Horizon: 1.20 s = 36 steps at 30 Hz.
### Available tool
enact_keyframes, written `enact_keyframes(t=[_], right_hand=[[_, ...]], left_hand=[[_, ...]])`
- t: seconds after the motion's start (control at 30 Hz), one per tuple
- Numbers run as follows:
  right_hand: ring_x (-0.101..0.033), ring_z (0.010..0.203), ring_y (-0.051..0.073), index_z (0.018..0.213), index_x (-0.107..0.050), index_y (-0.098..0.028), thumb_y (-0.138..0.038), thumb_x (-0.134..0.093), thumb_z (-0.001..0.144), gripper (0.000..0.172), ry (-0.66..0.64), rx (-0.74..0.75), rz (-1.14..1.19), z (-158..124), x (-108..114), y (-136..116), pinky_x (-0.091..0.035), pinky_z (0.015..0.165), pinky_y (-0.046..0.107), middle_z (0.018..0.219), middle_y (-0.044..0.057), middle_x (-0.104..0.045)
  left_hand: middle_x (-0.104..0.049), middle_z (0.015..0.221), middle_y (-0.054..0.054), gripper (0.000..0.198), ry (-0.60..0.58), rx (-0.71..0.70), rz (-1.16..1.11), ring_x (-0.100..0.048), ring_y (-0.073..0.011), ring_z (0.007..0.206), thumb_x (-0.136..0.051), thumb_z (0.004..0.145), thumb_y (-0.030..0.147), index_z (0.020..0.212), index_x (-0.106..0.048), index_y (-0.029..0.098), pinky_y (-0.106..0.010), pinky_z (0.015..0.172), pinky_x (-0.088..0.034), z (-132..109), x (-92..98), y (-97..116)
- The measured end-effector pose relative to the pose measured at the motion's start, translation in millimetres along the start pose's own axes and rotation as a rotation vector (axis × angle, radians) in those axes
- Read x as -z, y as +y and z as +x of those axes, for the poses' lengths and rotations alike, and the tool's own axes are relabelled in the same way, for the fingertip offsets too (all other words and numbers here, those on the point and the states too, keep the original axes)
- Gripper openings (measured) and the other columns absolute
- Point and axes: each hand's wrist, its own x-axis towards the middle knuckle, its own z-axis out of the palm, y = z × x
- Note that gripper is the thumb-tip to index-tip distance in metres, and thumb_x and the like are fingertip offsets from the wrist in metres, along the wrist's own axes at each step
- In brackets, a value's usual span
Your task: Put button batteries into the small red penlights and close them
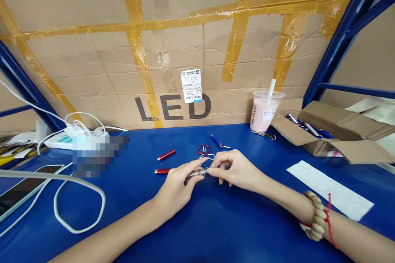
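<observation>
Left forearm point(123, 224) is closest to the lens, stretched over the blue counter point(216, 230). Left hand point(177, 185) has its grip closed around a silvery tube point(196, 173), long axis roughly left to right, one end poking out toward the right hand point(236, 170). That one's nearer the tip, grip narrow, can't tell if it's actually pinching anything. Red tube point(161, 171) sits just left of the left hand.

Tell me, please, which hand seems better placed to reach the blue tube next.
Probably the right hand: the blue tube lies just beyond it, while the left hand is farther off, holding a silvery cylinder.
</observation>
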Motion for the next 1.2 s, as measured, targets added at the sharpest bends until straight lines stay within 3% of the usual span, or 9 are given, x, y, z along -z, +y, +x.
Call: enact_keyframes(t=[0.1,0.2,0.3,0.4,0.63,0.73,0.93,1.1,1.2], right_hand=[[-0.056,0.046,0.008,0.072,-0.063,-0.013,-0.037,-0.059,0.077,0.024,0.103,0.108,-0.200,2.2,12.1,-3.8,-0.042,0.041,0.018,0.069,0.002,-0.061],[-0.059,0.058,0.011,0.076,-0.064,-0.018,-0.033,-0.056,0.081,0.018,0.224,0.266,-0.669,4.3,26.7,-3.0,-0.040,0.049,0.020,0.078,0.001,-0.062],[-0.062,0.066,0.013,0.076,-0.065,-0.019,-0.025,-0.054,0.084,0.015,0.057,0.378,-1.092,6.9,33.7,2.4,-0.036,0.048,0.020,0.085,0.001,-0.063],[-0.062,0.072,0.014,0.081,-0.066,-0.019,-0.022,-0.051,0.086,0.015,-0.069,0.433,-1.219,9.5,30.2,7.1,-0.037,0.051,0.021,0.090,0.002,-0.062],[-0.057,0.091,0.016,0.106,-0.061,-0.021,-0.035,-0.047,0.087,0.028,0.108,0.507,-1.033,9.3,12.2,7.6,-0.043,0.073,0.025,0.099,0.004,-0.061],[-0.056,0.089,0.018,0.097,-0.066,-0.023,-0.041,-0.055,0.081,0.027,0.085,0.506,-1.011,8.3,7.5,7.3,-0.042,0.075,0.030,0.096,0.004,-0.062],[-0.056,0.077,0.016,0.076,-0.069,-0.022,-0.024,-0.059,0.080,0.011,0.063,0.466,-0.878,9.4,8.3,6.4,-0.041,0.069,0.028,0.082,0.002,-0.067],[-0.058,0.075,0.015,0.074,-0.068,-0.020,-0.022,-0.059,0.079,0.010,0.262,0.407,-0.478,6.7,9.6,-1.9,-0.044,0.065,0.025,0.078,0.002,-0.067],[-0.059,0.071,0.014,0.069,-0.067,-0.019,-0.024,-0.061,0.076,0.010,0.300,0.412,-0.265,2.5,5.7,-10.3,-0.045,0.064,0.025,0.075,0.002,-0.067]], left_hand=[[-0.067,0.096,-0.004,0.034,0.033,0.123,-0.100,-0.065,-0.0151,0.082,-0.050,0.082,0.019,0.116,-0.055,0.018,-0.023,0.075,-0.052,4.0,0.0,5.0],[-0.067,0.091,-0.004,0.031,0.121,0.211,-0.128,-0.064,-0.0144,0.076,-0.050,0.083,0.024,0.113,-0.057,0.017,-0.023,0.072,-0.051,6.6,2.1,9.7],[-0.067,0.092,-0.005,0.029,0.184,0.260,-0.151,-0.063,-0.0156,0.078,-0.052,0.082,0.028,0.108,-0.060,0.016,-0.024,0.072,-0.050,7.6,3.7,9.6],[-0.067,0.092,-0.006,0.030,0.175,0.294,-0.216,-0.062,-0.0158,0.077,-0.053,0.081,0.029,0.107,-0.061,0.015,-0.023,0.069,-0.049,7.2,2.6,7.6],[-0.065,0.084,-0.004,0.031,0.186,0.296,-0.247,-0.058,-0.0127,0.068,-0.049,0.083,0.032,0.109,-0.058,0.016,-0.021,0.063,-0.047,5.4,1.8,6.9],[-0.064,0.083,-0.004,0.030,0.175,0.289,-0.231,-0.056,-0.0120,0.067,-0.049,0.084,0.031,0.108,-0.057,0.015,-0.021,0.062,-0.046,5.3,2.0,5.6],[-0.066,0.081,-0.004,0.029,0.152,0.295,-0.281,-0.059,-0.0127,0.065,-0.054,0.081,0.028,0.105,-0.060,0.014,-0.022,0.062,-0.049,6.5,0.4,6.3],[-0.068,0.090,-0.006,0.024,0.136,0.333,-0.323,-0.062,-0.0144,0.070,-0.058,0.077,0.024,0.097,-0.065,0.011,-0.023,0.066,-0.051,7.1,0.4,9.3],[-0.068,0.087,-0.006,0.023,0.115,0.298,-0.292,-0.062,-0.0137,0.069,-0.058,0.078,0.022,0.097,-0.066,0.011,-0.022,0.065,-0.050,5.9,0.2,9.9]])
